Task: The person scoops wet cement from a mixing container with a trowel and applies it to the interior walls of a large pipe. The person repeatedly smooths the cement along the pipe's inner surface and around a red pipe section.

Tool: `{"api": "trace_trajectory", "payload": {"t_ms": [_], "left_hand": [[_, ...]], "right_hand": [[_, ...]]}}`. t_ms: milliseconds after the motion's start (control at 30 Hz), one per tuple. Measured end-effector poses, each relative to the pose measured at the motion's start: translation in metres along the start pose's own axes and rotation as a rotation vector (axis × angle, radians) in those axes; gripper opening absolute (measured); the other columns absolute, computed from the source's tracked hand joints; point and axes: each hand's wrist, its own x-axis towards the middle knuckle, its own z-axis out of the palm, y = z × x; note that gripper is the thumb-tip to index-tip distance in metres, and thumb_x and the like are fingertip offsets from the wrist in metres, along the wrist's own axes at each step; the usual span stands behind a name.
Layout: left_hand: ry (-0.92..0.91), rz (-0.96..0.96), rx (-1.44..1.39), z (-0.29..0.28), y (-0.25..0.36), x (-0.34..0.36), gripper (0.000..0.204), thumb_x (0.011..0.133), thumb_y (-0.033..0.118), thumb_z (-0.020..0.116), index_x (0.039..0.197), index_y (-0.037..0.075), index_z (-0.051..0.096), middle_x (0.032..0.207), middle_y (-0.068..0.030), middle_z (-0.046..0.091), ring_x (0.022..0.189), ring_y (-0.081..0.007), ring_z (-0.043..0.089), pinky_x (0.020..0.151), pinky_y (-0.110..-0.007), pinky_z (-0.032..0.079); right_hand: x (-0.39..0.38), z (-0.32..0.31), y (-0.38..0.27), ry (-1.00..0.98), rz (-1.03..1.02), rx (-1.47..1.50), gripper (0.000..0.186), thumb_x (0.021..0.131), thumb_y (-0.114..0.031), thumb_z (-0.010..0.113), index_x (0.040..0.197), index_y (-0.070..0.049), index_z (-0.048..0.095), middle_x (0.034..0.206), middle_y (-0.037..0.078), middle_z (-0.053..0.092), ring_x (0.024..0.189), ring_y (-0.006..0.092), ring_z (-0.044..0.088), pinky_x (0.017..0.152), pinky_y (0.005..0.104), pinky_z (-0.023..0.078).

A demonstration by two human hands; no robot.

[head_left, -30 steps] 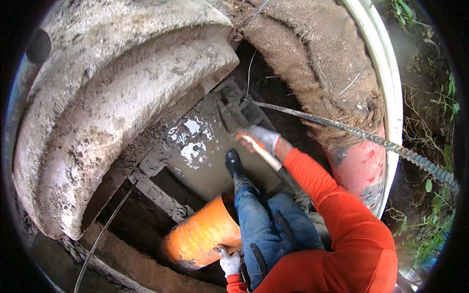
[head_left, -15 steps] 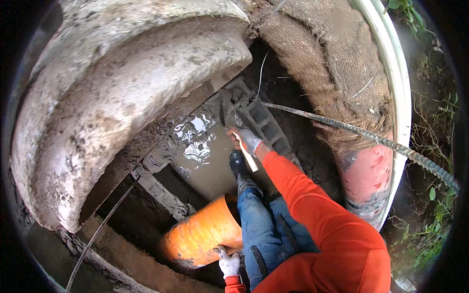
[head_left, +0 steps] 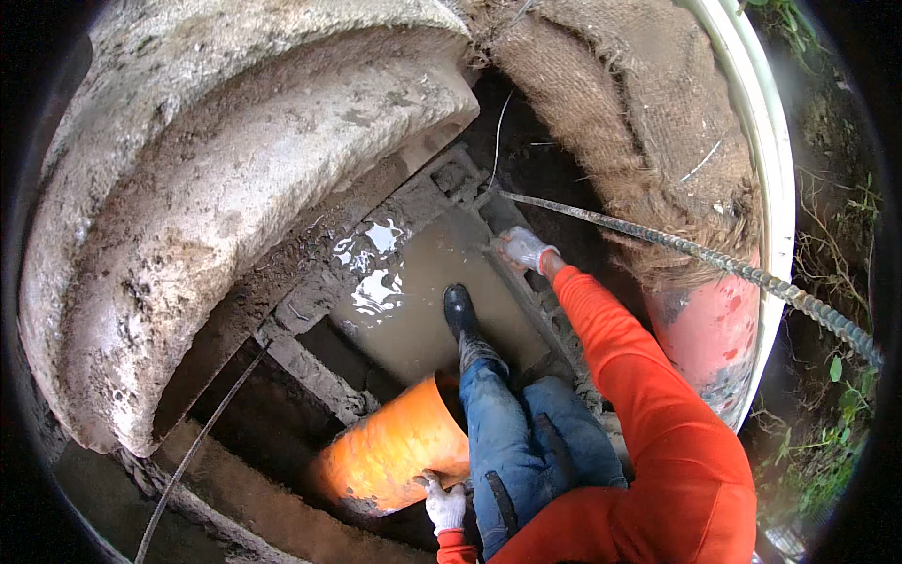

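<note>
My left hand [head_left: 445, 505], in a white work glove with dirty fingertips, holds the lower side of an orange plastic pipe [head_left: 390, 442] near its open end. My right hand [head_left: 526, 250], also gloved, is stretched forward to the mud-coated concrete block wall [head_left: 550, 315] along the right of the pit. Its fingers look curled at the top of the blocks; whatever they hold is hidden. Between the walls lies muddy water [head_left: 451, 254], where my black boot [head_left: 458, 312] stands. No pale stick shows in this frame.
A heavy, curved concrete piece [head_left: 254, 169] overhangs the left side. At right stand burlap wrapping [head_left: 658, 122] and a red pipe [head_left: 705, 329]. A steel rebar [head_left: 676, 242] crosses above the pit on the right; a thin rod [head_left: 197, 451] slants at lower left.
My right hand has moved right, from above the water to the block wall. The pale stick it held is out of sight. My left hand stays on the orange pipe.
</note>
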Motion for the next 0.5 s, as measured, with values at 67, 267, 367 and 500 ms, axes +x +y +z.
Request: {"api": "trace_trajectory", "payload": {"t_ms": [67, 267, 367, 500], "left_hand": [[0.052, -0.017, -0.022, 0.005, -0.006, -0.004, 0.095, 0.080, 0.026, 0.074, 0.158, -0.006, 0.030, 0.159, -0.0442, 0.028, 0.129, -0.0501, 0.058, 0.106, -0.045, 0.052], [0.018, -0.085, -0.035, -0.004, 0.002, -0.007, 0.097, 0.078, 0.029, 0.073, 0.158, -0.006, 0.030, 0.155, -0.0453, 0.032, 0.126, -0.0502, 0.060, 0.104, -0.046, 0.053], [-0.014, -0.092, -0.003, -0.003, -0.004, -0.005, 0.097, 0.082, 0.035, 0.073, 0.161, 0.000, 0.029, 0.160, -0.0429, 0.027, 0.122, -0.0505, 0.062, 0.101, -0.048, 0.054], [0.097, 0.026, 0.026, 0.018, -0.016, -0.001, 0.098, 0.081, 0.034, 0.075, 0.162, 0.003, 0.028, 0.152, -0.0426, 0.040, 0.119, -0.0511, 0.063, 0.097, -0.050, 0.055]], "right_hand": [[-0.014, 0.006, -0.022, 0.027, 0.065, 0.309, 0.020, 0.102, -0.023, 0.058, 0.089, -0.010, 0.063, 0.063, -0.005, 0.048, 0.050, 0.0096, 0.044, 0.043, 0.0286, 0.031], [-0.068, 0.026, -0.047, -0.213, 0.140, 0.461, 0.028, 0.102, -0.035, 0.061, 0.095, -0.008, 0.067, 0.069, -0.003, 0.055, 0.054, 0.0124, 0.049, 0.047, 0.0300, 0.039], [-0.060, 0.040, -0.032, -0.206, 0.131, 0.700, 0.042, 0.103, -0.046, 0.063, 0.108, -0.005, 0.069, 0.072, 0.000, 0.061, 0.057, 0.0157, 0.057, 0.051, 0.0329, 0.048], [-0.025, 0.025, -0.013, -0.297, 0.191, 1.104, 0.047, 0.107, -0.052, 0.055, 0.114, -0.006, 0.063, 0.073, -0.002, 0.060, 0.050, 0.0118, 0.054, 0.044, 0.0293, 0.046]]}}
